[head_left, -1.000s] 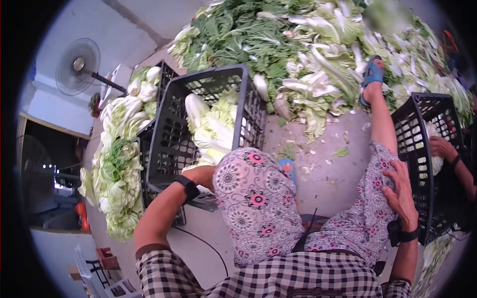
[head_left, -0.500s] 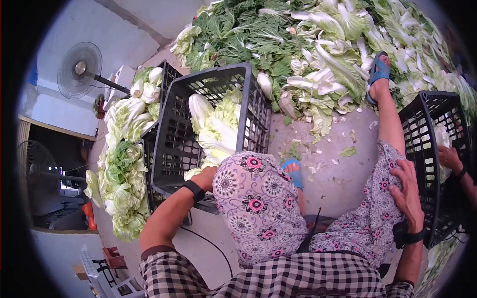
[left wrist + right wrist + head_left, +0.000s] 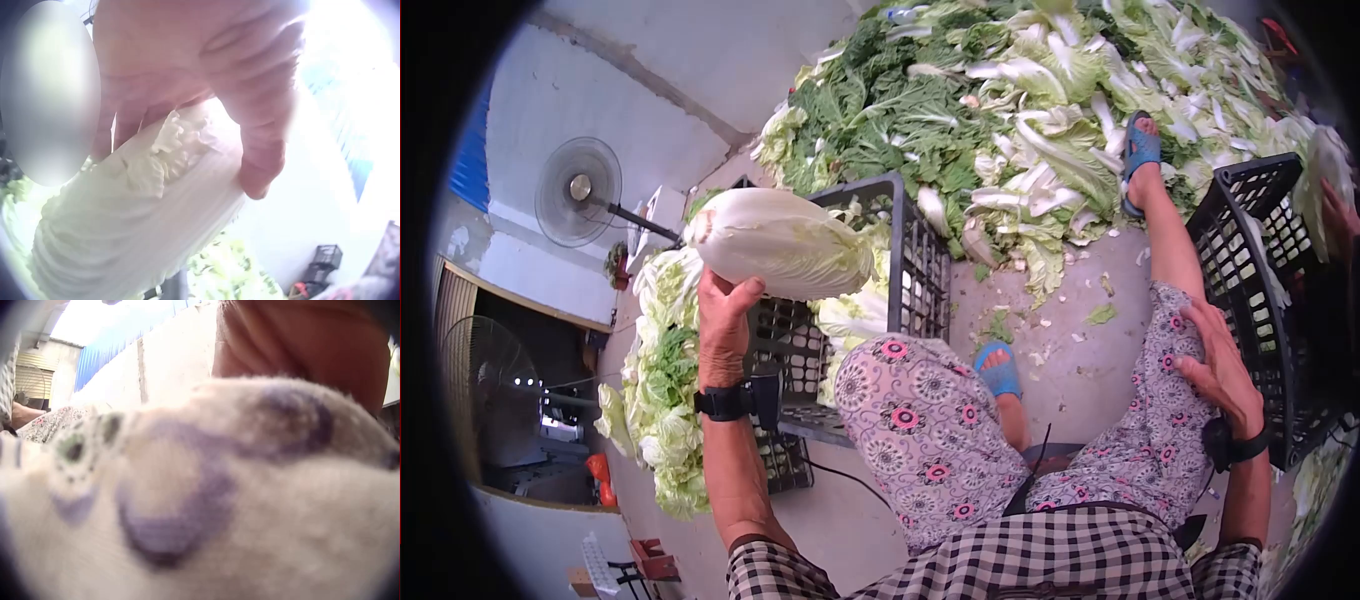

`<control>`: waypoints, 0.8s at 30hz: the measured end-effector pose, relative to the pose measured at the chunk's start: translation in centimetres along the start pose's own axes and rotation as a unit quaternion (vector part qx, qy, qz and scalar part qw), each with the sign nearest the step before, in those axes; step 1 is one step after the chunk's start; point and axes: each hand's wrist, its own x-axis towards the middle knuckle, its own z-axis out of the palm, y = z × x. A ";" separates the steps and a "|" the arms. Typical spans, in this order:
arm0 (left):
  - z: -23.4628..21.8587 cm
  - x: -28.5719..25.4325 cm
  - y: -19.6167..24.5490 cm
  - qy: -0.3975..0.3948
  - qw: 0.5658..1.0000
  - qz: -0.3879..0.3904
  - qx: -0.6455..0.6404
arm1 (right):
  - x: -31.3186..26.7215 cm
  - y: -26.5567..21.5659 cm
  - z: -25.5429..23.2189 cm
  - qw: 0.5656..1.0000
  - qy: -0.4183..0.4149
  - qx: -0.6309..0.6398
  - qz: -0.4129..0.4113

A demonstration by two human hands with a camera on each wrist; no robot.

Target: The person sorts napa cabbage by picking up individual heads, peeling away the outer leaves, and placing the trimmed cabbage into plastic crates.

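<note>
A pale napa cabbage [image 3: 780,243] is held up over the near black crate [image 3: 898,250] by my left hand [image 3: 725,325], its thumb on the near side and the other fingers mostly hidden under it. In the left wrist view, the thumb and fingers of the left hand [image 3: 200,69] grip the cabbage [image 3: 137,206] from two sides. More cabbage [image 3: 855,312] lies inside the crate. My right hand [image 3: 1225,375] rests on the patterned trouser leg over the right thigh, fingers relaxed; in the right wrist view the hand [image 3: 306,350] lies against the cloth [image 3: 281,500].
A large heap of loose leaves [image 3: 1040,130] spreads across the back. Stacked cabbages [image 3: 670,370] stand left of the crate, beside a fan [image 3: 580,190]. On the right is another black crate [image 3: 1250,290], with another person's hand [image 3: 1338,220] holding a cabbage. A cable [image 3: 850,475] crosses the floor.
My left hand has come up from beside the knee and crate, now lifting a cabbage. The right hand stays on the thigh. The other person's hand at the right has risen with a cabbage.
</note>
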 end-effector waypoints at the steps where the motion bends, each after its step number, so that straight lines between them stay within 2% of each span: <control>1: 1.2 0.6 1.2 -0.007 0.999 0.027 -0.022 | 0.4 -0.7 -0.6 1.000 0.014 0.022 0.006; 3: 3.8 1.5 4.0 -0.063 0.995 0.042 -0.058 | 1.5 -2.9 -1.9 0.997 0.040 0.065 0.020; 5: 7.6 1.7 6.7 -0.106 0.988 0.071 -0.087 | 3.1 -4.6 -2.9 0.984 0.092 0.153 -0.019; 7: 11.1 1.4 9.1 -0.166 0.983 0.047 -0.058 | 4.4 -6.6 -3.5 0.966 0.138 0.192 -0.109; 8: 12.6 1.2 9.7 -0.198 0.979 0.036 -0.043 | 5.2 -7.6 -3.7 0.968 0.146 0.154 -0.137; 10: 16.5 0.1 10.6 -0.247 0.968 0.024 -0.043 | 6.3 -9.9 -2.3 0.946 0.107 0.224 -0.207; 11: 18.0 -0.3 11.1 -0.277 0.960 0.013 -0.039 | 6.6 -10.7 -1.2 0.908 0.065 0.330 -0.249; 12: 19.2 -0.6 11.5 -0.308 0.951 0.000 -0.040 | 5.7 -11.1 -0.2 0.847 0.031 0.491 -0.201; 14: 20.7 -0.7 12.0 -0.346 0.935 -0.032 -0.075 | 4.2 -10.0 -0.3 0.835 0.052 0.523 -0.163; 15: 21.5 -0.9 11.8 -0.337 0.934 -0.040 -0.114 | 3.8 -9.1 -0.9 0.897 0.095 0.399 -0.166; 16: 22.2 -1.2 11.6 -0.328 0.931 -0.049 -0.153 | 3.3 -8.2 -1.6 0.940 0.130 0.268 -0.165; 17: 23.8 -1.4 11.7 -0.300 0.928 0.014 -0.219 | 2.8 -7.3 -2.5 0.935 0.169 0.278 -0.142; 19: 22.5 -0.3 10.9 -0.355 0.922 -0.003 -0.152 | 2.0 -5.4 -4.8 0.916 0.241 0.301 -0.109; 20: 22.1 0.1 9.8 -0.369 0.917 0.035 -0.149 | 1.3 -4.9 -6.7 0.915 0.246 0.315 -0.059; 21: 21.7 0.5 8.7 -0.361 0.921 0.019 -0.144 | 0.3 -4.2 -8.7 0.911 0.249 0.330 -0.010; 23: 21.3 0.8 7.2 -0.343 0.929 -0.017 -0.136 | -1.2 -1.9 -11.3 0.913 0.356 0.193 0.045; 24: 22.0 0.5 7.2 -0.339 0.927 0.001 -0.157 | -1.7 -0.3 -12.5 0.908 0.384 0.153 0.061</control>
